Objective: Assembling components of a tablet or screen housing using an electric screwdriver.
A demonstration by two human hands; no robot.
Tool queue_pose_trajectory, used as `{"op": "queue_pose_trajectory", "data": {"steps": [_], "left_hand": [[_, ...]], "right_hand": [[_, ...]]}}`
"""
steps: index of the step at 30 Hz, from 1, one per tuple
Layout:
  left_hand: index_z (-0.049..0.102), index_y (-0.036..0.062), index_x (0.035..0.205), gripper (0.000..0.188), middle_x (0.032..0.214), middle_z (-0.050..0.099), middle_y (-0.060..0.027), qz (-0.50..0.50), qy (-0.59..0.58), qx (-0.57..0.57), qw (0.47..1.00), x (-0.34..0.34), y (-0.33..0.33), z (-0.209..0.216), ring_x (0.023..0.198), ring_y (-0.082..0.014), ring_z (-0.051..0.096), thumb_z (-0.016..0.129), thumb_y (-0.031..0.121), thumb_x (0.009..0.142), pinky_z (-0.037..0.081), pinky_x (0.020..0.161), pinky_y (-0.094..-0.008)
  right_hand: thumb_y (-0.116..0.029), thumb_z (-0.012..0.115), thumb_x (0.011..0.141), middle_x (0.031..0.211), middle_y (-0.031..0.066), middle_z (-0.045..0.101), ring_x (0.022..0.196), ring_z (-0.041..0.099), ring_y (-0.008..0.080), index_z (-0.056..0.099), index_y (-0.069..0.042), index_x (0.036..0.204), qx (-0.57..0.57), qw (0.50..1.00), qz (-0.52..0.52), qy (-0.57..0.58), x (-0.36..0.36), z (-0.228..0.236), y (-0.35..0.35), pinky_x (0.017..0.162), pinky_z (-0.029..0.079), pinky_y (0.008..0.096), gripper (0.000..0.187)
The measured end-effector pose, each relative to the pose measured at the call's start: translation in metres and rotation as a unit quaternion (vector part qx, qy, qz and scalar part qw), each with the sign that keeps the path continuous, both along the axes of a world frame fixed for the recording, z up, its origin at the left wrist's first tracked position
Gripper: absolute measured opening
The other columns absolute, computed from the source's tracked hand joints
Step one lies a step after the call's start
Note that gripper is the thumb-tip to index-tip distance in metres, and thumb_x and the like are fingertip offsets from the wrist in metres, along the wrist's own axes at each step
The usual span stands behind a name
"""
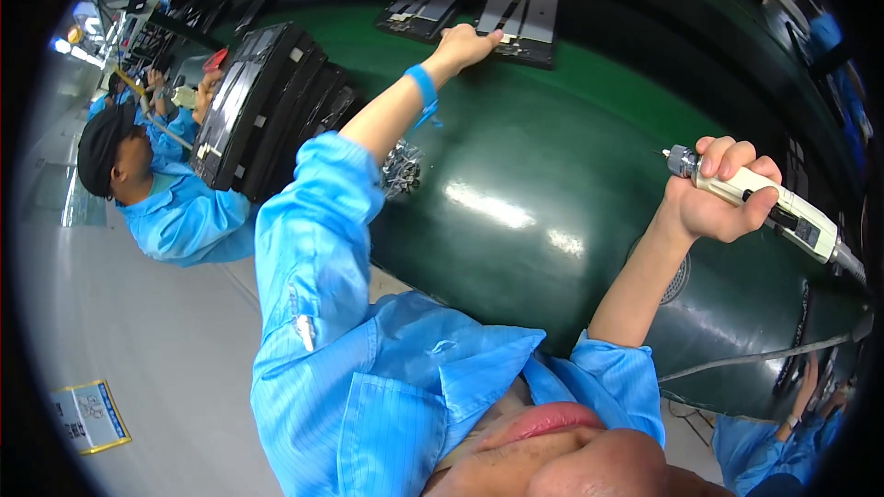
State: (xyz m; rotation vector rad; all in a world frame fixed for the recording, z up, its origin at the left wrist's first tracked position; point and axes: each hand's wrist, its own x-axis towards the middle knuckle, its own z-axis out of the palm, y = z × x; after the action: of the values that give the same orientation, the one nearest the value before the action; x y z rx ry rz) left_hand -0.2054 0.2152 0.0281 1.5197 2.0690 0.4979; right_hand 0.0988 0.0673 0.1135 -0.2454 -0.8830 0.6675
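At the far side of the green bench lie two flat black units with grey panels set in them, a left one point(428, 2) and a right one point(520, 20). My left hand point(467, 49), with a blue band at its wrist, reaches out to them. Its fingers grip the near left corner of the right unit; part of that grip is hidden. Raised over the bench on the right, my right hand point(727, 189) is wrapped round a cream electric screwdriver point(796, 219). The tool's bit points left, away from both units, and its cable trails off right.
Stacked black units point(262, 115) stand on the bench at the left, with a pile of small metal parts point(401, 170) beside them. A co-worker in blue point(180, 212) is beyond the stack. A grey cable point(764, 355) crosses the bench at the lower right.
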Motion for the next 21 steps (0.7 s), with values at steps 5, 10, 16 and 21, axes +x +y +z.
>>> {"op": "queue_pose_trajectory", "data": {"steps": [5, 10, 16, 21], "left_hand": [[0.058, -0.0017, 0.115, 0.076, 0.128, 0.044, -0.0241, 0.100, 0.038, -0.116, 0.987, 0.015, 0.070, -0.028, 0.120, -0.0380, 0.040, 0.081, 0.047, 0.061, 0.042, 0.095, -0.0387], [0.065, 0.0011, 0.089, 0.039, 0.089, 0.067, -0.0107, 0.075, -0.226, -0.159, 0.958, 0.014, 0.099, -0.077, 0.078, -0.0201, 0.064, 0.080, 0.029, 0.067, 0.046, 0.074, -0.0339], [0.063, -0.0024, 0.092, 0.035, 0.091, 0.065, -0.0110, 0.127, -0.265, 0.038, 0.955, -0.023, 0.065, -0.028, 0.078, -0.0220, 0.064, 0.075, 0.018, 0.066, 0.050, 0.075, -0.0352], [0.055, -0.0084, 0.098, 0.030, 0.092, 0.063, -0.0160, 0.002, -0.572, 0.014, 0.820, 0.014, -0.052, -0.006, 0.079, -0.0246, 0.065, 0.069, 0.001, 0.073, 0.055, 0.070, -0.0338]], "right_hand": [[-0.043, 0.051, 0.086, 0.055, 0.0041, 0.044, 0.046, 0.044, 0.0140, 0.043, -0.012, 0.083, 0.002, 0.999, -0.039, 0.005, 0.011, -0.001, -0.003, 0.053, 0.042, 0.0299, 0.033], [-0.044, 0.050, 0.086, 0.056, 0.0039, 0.045, 0.046, 0.045, 0.0144, 0.046, -0.012, 0.082, -0.007, 0.999, -0.040, 0.016, 0.021, -0.024, 0.001, 0.053, 0.044, 0.0311, 0.033], [-0.038, 0.054, 0.086, 0.059, 0.0050, 0.046, 0.049, 0.046, 0.0154, 0.043, -0.010, 0.086, 0.034, 0.999, 0.034, 0.022, 0.005, -0.011, 0.005, 0.052, 0.044, 0.0342, 0.029], [-0.038, 0.061, 0.083, 0.066, 0.0050, 0.048, 0.055, 0.048, 0.0154, 0.044, -0.010, 0.098, 0.034, 0.987, 0.025, -0.157, 0.076, -0.057, -0.035, 0.059, 0.045, 0.0337, 0.036]]}}
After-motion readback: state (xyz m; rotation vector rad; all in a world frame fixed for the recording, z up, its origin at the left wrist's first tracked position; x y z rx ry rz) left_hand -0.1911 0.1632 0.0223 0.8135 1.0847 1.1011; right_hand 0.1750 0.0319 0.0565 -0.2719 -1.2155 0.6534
